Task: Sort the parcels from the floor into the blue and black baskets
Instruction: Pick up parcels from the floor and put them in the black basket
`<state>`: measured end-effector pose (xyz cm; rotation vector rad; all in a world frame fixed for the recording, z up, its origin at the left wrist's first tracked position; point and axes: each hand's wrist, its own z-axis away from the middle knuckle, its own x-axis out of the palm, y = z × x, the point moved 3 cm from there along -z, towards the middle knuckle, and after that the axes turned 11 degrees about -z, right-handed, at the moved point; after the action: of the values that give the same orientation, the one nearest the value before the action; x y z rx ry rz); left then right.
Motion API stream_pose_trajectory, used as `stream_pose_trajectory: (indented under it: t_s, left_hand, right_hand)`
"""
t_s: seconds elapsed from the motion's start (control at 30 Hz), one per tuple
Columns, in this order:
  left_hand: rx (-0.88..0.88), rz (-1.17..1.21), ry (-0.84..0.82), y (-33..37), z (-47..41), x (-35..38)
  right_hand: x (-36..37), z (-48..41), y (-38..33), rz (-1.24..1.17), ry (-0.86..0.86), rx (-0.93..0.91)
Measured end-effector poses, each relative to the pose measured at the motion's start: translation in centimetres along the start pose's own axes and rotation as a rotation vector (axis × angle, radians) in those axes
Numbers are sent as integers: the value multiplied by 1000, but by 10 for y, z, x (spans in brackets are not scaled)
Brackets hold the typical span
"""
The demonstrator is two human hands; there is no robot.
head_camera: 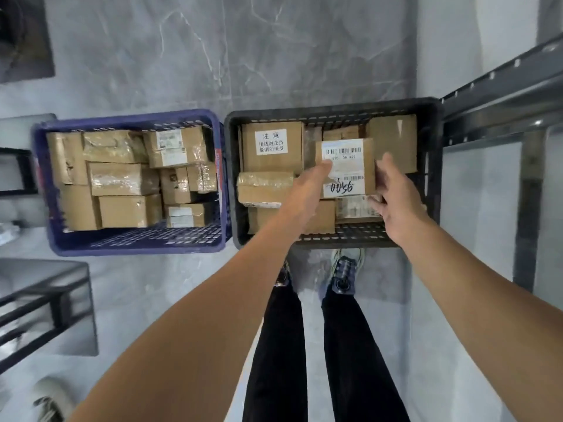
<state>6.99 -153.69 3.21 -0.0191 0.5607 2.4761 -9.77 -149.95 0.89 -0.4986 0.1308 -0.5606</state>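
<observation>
Nearest: two bare forearms, reaching forward above dark-trousered legs and shoes [344,269]. Between both hands, parcel [345,169] with white label marked 0056, over the black basket [432,166], on top of other boxes there. At its left edge, left hand [304,193], fingers straight, pressing flat. At its right edge, right hand [393,196], thumb up the side, fingers curled round lower corner, gripping. Just beside, to the left: blue basket [41,190], packed with taped boxes. Right of black basket: grey shelf frame [499,95].
</observation>
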Motion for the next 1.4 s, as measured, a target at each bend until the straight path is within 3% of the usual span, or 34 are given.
stream_pose_trajectory:
  t_s: [0.27, 0.67, 1.1, 1.4]
  left_hand:
    - [53, -170, -1, 13, -83, -14]
    - [-50, 24, 62, 5, -125, -12]
    - [-71, 54, 150, -1, -123, -10]
    - [-38, 87, 200, 36, -50, -29]
  right_hand:
    - [25, -73, 1, -46, -28, 6]
    - [41, -120, 6, -11, -77, 13]
    - [36, -116, -1, 55, -145, -17]
    - [22, -62, -41, 37, -131, -123]
